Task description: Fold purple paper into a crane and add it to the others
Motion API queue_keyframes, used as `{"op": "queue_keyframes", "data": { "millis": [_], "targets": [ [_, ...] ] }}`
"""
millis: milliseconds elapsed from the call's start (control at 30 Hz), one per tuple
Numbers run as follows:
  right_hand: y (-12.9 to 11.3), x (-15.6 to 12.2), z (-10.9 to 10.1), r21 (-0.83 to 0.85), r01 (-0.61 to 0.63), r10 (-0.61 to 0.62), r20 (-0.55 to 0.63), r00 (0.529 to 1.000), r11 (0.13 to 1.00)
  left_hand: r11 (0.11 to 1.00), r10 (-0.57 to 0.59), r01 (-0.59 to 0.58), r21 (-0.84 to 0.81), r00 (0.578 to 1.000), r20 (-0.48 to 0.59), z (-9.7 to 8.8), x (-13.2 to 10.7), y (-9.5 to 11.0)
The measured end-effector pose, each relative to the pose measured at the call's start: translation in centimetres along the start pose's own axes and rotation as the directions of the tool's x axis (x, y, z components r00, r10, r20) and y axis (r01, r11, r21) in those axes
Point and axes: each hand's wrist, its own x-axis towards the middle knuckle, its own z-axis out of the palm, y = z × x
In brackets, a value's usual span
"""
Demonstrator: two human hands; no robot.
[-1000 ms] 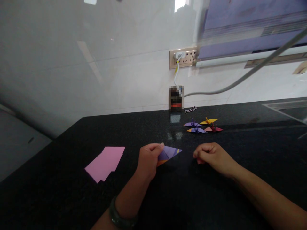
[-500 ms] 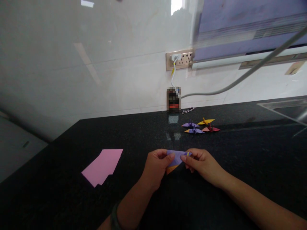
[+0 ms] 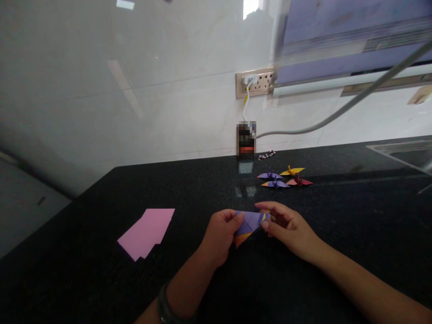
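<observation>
A piece of purple origami paper (image 3: 250, 222), folded into a triangle with an orange lower corner and a yellow stripe at the right, is between my hands just above the black countertop. My left hand (image 3: 221, 236) pinches its left end, the thumb lying on top. At the right corner, my right hand (image 3: 286, 229) keeps its thumb against the paper, while the index finger is lifted away from it. The other right fingers are partly hidden behind. Beyond the hands sit several folded paper cranes: purple ones (image 3: 275, 184), a yellow one (image 3: 292, 171) and a red one (image 3: 299, 182).
Pink paper sheets (image 3: 148, 234) lie on the black countertop (image 3: 101, 216) to the left. Against the tiled wall stands a blurred-out box (image 3: 246, 139) with a cable (image 3: 303, 131), beside a beaded string (image 3: 267, 155). A sink edge (image 3: 398, 150) shows at right.
My right index finger has lifted off the paper and opened outward, uncovering more of the right corner. My left hand keeps its pinch. The view has shifted slightly.
</observation>
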Motion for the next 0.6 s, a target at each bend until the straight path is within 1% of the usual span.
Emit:
{"op": "queue_keyframes", "data": {
  "millis": [33,100,167,233,333,400,600],
  "targets": [
    [0.0,0.0,-0.1,-0.062,0.052,-0.053,-0.006,0.999,0.997,1.0,0.004,-0.004,0.014,1.0,0.0,0.0,0.0,0.0],
    [-0.1,0.0,-0.4,-0.189,0.186,-0.185,0.023,0.982,0.964,0.999,0.006,-0.006,0.038,1.0,0.003,0.1,-0.1,0.0],
    [-0.3,0.0,-0.6,-0.278,0.313,-0.302,0.084,0.95,0.908,0.999,-0.001,0.0,0.048,1.0,0.014,0.1,-0.1,0.1],
    [-0.3,0.1,-0.7,-0.325,0.396,-0.371,0.138,0.918,0.859,0.999,-0.013,0.012,0.035,0.999,0.044,0.1,-0.2,0.2],
    [-0.1,0.3,-0.8,-0.383,0.433,-0.394,0.179,0.901,0.816,0.999,-0.029,0.032,-0.024,0.991,0.132,0.1,-0.2,0.2],
    [0.1,0.3,-0.9,-0.418,0.442,-0.399,0.191,0.897,0.794,0.998,-0.026,0.036,-0.057,0.985,0.168,0.0,-0.1,0.1],
    [0.4,0.5,-1.3,-0.516,0.5,-0.413,0.283,0.866,0.696,0.995,-0.016,0.031,-0.097,0.987,0.16,0.0,0.1,-0.3]
  ]
}}
